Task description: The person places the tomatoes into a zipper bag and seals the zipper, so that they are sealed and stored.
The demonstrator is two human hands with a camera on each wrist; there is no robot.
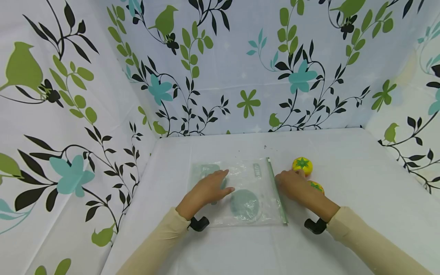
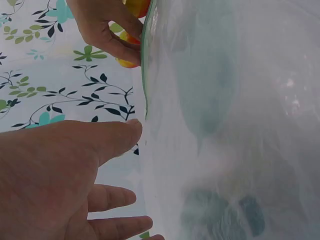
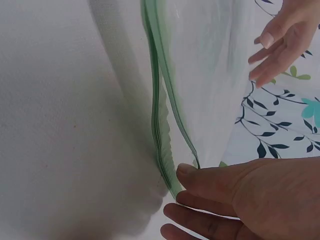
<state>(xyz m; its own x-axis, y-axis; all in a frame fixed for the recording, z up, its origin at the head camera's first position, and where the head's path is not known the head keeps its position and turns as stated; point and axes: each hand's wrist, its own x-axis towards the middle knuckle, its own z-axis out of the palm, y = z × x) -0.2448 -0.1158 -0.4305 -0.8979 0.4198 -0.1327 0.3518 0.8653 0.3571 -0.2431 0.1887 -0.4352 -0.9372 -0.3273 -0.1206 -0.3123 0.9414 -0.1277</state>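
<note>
Clear plastic bag (image 1: pixel 244 204), green edge (image 1: pixel 281 206) in right grip (image 1: pixel 293 184), left grip (image 1: pixel 207 189) above.

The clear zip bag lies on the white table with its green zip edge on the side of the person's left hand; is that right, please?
Not quite: the green zip edge is on the side of the person's right hand, as the head view shows. The clear zip bag does lie on the white table.

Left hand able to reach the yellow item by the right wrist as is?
Probably not straight across: the right hand, pinching the green-edged bag, lies between the left hand and that yellow item. Its right side looks free.
</note>
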